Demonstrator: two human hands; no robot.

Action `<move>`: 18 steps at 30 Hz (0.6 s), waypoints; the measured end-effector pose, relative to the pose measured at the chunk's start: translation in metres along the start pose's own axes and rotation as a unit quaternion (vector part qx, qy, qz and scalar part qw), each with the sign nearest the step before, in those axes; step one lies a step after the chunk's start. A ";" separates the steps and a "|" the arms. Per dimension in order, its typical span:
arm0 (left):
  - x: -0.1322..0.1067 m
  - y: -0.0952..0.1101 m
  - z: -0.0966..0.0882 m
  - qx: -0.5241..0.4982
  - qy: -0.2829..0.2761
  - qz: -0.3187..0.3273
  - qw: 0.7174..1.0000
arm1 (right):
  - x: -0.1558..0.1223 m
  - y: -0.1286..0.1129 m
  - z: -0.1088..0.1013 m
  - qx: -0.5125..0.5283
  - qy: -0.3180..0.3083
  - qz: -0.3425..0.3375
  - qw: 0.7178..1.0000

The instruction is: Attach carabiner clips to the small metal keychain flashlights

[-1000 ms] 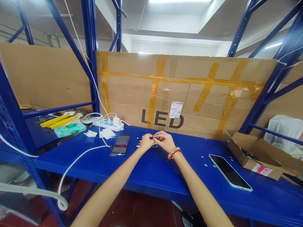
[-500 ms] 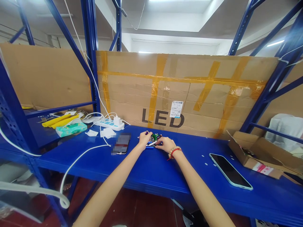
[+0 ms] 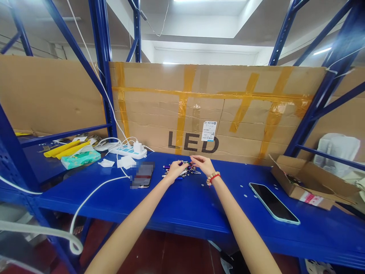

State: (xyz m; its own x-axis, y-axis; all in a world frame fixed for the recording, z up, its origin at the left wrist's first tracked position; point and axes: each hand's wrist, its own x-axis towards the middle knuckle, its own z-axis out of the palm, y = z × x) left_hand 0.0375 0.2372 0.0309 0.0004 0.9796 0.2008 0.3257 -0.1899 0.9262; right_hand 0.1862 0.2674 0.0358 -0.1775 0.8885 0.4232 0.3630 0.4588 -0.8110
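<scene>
A small heap of shiny metal and coloured pieces (image 3: 195,171), some blue and purple, lies on the blue shelf top (image 3: 182,201); they are too small to name. Over its left side, my left hand (image 3: 175,171) is closed with thumb and fingers around a small purple piece (image 3: 180,163). My right hand (image 3: 203,164), with a beaded bracelet and red cord at the wrist, hovers over the heap's right side. Its fingers bend toward the thumb, and whatever they hold is too small to make out.
To the left are a dark phone (image 3: 145,175), a white power strip (image 3: 131,152) with cables, paper scraps (image 3: 126,162) and a green tissue pack (image 3: 81,156). A phone (image 3: 274,203) and an open cardboard box (image 3: 302,182) are at right. A cardboard panel (image 3: 159,110) stands behind.
My right hand has lifted from the heap and moved slightly up, its fingers nearer the left hand. My left hand has lowered a little. The view has shifted slightly right.
</scene>
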 end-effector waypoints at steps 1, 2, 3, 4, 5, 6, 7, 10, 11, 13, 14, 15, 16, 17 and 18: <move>-0.001 0.000 0.001 0.018 -0.002 0.007 1.000 | -0.001 -0.001 0.000 0.018 0.002 -0.003 1.000; -0.002 0.000 0.001 0.037 -0.004 0.011 0.999 | -0.001 -0.003 -0.001 0.033 0.003 -0.007 0.999; -0.002 0.000 0.002 0.058 -0.005 0.013 0.998 | -0.003 -0.005 0.000 0.044 0.001 -0.010 0.999; -0.003 0.000 0.003 0.078 -0.005 0.012 0.997 | -0.004 -0.006 0.000 0.053 -0.002 -0.015 0.999; -0.003 0.000 0.004 0.097 -0.004 0.010 0.995 | -0.005 -0.008 0.001 0.059 -0.007 -0.020 0.998; -0.002 -0.001 0.004 0.115 0.000 0.006 0.993 | -0.007 -0.009 0.002 0.063 -0.013 -0.026 0.998; -0.002 -0.001 0.005 0.131 0.005 0.002 0.991 | -0.008 -0.011 0.003 0.066 -0.021 -0.034 0.997; -0.001 -0.001 0.004 0.171 0.023 -0.013 0.985 | -0.010 -0.014 0.007 0.068 -0.046 -0.053 0.995; -0.001 -0.001 0.004 0.183 0.029 -0.017 0.983 | -0.010 -0.015 0.007 0.066 -0.052 -0.058 0.995; -0.002 0.001 0.003 0.207 0.039 -0.025 0.977 | -0.011 -0.015 0.008 0.061 -0.054 -0.066 0.994; -0.003 0.002 0.002 0.219 0.044 -0.027 0.974 | -0.011 -0.015 0.008 0.058 -0.050 -0.069 0.995; -0.004 0.003 0.002 0.233 0.049 -0.030 0.971 | -0.011 -0.015 0.009 0.055 -0.044 -0.072 0.995; -0.005 0.004 0.001 0.247 0.052 -0.031 0.967 | -0.011 -0.015 0.009 0.052 -0.040 -0.073 0.995; -0.006 0.005 0.001 0.261 0.053 -0.031 0.963 | -0.011 -0.015 0.009 0.049 -0.038 -0.072 0.995; -0.007 0.006 0.001 0.274 0.052 -0.030 0.960 | -0.012 -0.015 0.009 0.047 -0.039 -0.071 0.996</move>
State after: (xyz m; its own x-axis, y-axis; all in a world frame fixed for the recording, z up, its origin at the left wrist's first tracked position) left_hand 0.0401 0.2295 0.0349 -0.1188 0.9706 0.2094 0.7713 -0.0426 0.6351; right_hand 0.1750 0.2503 0.0396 -0.2931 0.8111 0.5062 0.2434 0.5753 -0.7809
